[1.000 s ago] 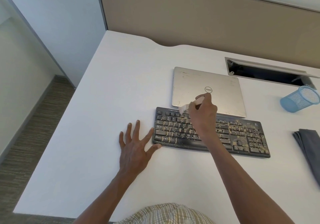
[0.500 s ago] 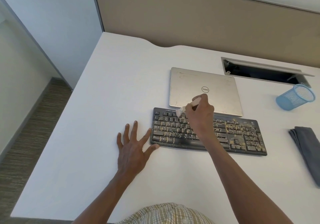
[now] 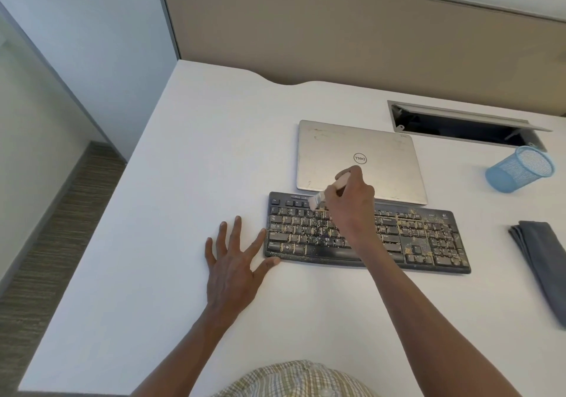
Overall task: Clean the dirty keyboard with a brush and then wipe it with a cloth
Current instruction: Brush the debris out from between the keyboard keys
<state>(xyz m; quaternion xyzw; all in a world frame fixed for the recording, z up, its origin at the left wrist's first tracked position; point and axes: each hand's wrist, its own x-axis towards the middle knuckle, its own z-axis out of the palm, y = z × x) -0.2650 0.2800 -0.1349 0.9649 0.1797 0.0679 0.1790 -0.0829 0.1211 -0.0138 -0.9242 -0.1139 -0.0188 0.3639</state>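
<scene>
Matt plastic keyboard (image 3: 367, 234); wooden-looking brush (image 3: 332, 186).

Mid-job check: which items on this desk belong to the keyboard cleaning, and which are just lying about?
In use: keyboard, brush gripped by the right hand, grey cloth, left hand bracing the keyboard's corner.
Lying about: closed laptop, blue mesh cup, cable hatch.

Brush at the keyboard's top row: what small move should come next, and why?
Probably sweep the brush rightward along the keys. The right hand holds it at the upper left of the keyboard, where crumbs cover most keys; the left hand braces the left edge.
</scene>
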